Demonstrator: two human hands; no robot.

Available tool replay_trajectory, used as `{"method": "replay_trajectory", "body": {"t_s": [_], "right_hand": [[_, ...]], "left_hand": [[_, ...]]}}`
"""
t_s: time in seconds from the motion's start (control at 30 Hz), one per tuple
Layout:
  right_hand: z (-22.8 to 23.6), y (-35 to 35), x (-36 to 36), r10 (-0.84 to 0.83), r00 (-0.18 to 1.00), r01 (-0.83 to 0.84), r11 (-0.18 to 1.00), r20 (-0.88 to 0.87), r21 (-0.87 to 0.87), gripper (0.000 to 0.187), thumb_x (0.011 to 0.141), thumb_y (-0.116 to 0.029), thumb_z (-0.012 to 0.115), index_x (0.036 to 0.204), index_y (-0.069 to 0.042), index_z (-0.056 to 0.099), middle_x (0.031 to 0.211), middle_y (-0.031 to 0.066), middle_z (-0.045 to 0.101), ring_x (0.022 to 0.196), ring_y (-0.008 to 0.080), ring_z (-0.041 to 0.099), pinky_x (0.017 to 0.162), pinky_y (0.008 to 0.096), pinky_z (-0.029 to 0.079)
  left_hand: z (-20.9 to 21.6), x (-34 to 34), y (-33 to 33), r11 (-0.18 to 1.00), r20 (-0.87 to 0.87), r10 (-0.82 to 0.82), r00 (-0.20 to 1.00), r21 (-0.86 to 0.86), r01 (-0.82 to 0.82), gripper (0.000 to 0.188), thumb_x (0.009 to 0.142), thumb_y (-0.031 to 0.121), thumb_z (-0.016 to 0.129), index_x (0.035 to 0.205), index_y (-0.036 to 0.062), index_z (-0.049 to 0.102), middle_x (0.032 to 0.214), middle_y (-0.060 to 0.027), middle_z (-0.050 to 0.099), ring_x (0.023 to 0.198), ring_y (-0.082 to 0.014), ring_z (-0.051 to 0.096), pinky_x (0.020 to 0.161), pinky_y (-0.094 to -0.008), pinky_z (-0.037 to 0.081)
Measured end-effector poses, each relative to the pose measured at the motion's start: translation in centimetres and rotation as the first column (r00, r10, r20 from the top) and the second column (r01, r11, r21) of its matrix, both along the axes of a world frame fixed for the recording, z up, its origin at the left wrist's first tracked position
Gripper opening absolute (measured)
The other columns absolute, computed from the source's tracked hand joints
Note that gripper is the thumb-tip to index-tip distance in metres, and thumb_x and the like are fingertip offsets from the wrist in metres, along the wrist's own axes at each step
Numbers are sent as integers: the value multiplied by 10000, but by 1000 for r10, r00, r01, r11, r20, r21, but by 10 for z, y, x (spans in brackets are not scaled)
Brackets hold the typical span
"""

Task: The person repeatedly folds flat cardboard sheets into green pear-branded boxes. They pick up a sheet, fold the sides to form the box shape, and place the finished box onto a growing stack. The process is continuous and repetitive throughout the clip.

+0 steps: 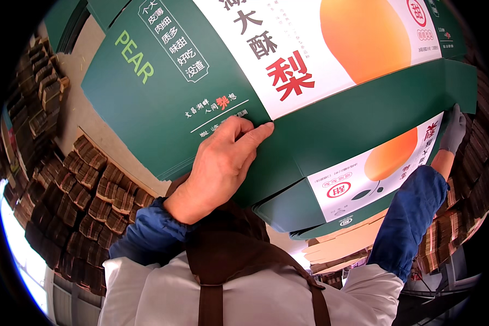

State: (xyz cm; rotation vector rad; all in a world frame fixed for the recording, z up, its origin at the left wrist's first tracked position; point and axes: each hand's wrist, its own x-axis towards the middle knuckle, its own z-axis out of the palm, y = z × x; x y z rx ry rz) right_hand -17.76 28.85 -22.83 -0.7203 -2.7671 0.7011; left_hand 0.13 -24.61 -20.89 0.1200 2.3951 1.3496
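Observation:
A large green printed carton blank (277, 152), with white panels and pictures of orange-yellow fruit, stretches across the view in front of me. It is partly folded along its creases. My bare left hand (223, 155) is closed at a crease near its middle, index finger and thumb pressed at the corner of a white panel. At the far right edge, my right hand (454, 130) in a grey glove grips the side of a flap; its other fingers are partly hidden behind the card. Blue sleeves cover both forearms.
Stacks of bundled brown cardboard (92, 195) stand on the floor to the left, and more brown stacks (445, 233) are at the right. Pale cardboard sheets (348, 239) lie beneath the carton blank. Another green carton piece (65, 24) shows at upper left.

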Motion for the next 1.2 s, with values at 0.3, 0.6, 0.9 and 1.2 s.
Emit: {"method": "replay_trajectory", "body": {"t_s": [0.3,0.6,0.9,1.2], "right_hand": [[-8,-8,2,-35,996,22,986,78,163,413,917,-436,567,951,-26,602,846,162,639,784,275,606,769,370,468],[11,-18,9,-101,995,101,993,-4,-69,374,922,-334,577,824,22,517,699,94,520,677,170,484,674,323,417],[11,-22,11,-118,993,120,987,23,-108,361,912,-317,579,811,22,507,708,76,519,682,155,473,676,316,410],[10,-18,8,-109,994,108,983,1,-152,329,896,-284,589,802,21,507,698,63,483,674,143,442,673,294,400]], "left_hand": [[7,-4,8,985,-76,-77,994,-161,64,533,703,-99,608,1195,99,649,872,-94,514,730,-251,577,627,-348,503],[5,-11,9,988,-55,-119,991,-107,113,492,738,-117,601,1189,75,642,884,-94,504,723,-232,558,634,-335,491],[5,-11,8,989,-37,-117,992,-100,113,480,755,-119,596,1192,75,640,873,-93,496,705,-222,550,626,-327,485],[5,-12,9,990,-36,-118,992,-88,115,454,777,-114,601,1191,70,639,867,-91,490,697,-209,549,602,-315,480]]}}
